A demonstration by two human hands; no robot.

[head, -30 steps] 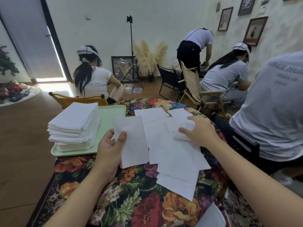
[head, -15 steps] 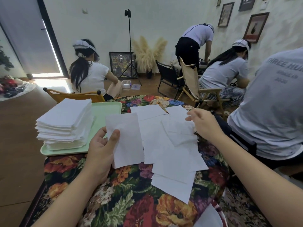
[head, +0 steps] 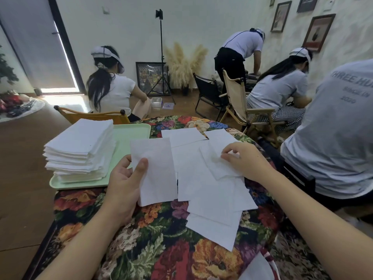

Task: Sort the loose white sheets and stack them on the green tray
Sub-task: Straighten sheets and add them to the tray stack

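- Our left hand [head: 123, 182] pinches one white sheet [head: 155, 170] by thumb and fingers, just beside the green tray [head: 131, 136].
- Our right hand [head: 245, 160] pinches a crumpled sheet [head: 218, 164] among the loose sheets [head: 212, 201] on the flowered cloth [head: 161, 249].
- A stack [head: 80, 150] sits on the tray.

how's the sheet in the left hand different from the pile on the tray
The sheet in the left hand is a single thin piece, pinched at its edge between thumb and fingers; the pile on the green tray is many layers thick. The held sheet sits over the floral tablecloth beside the loose sheets, while the pile rests on the tray's left part, untouched. Both are white, rectangular and similar in outline.
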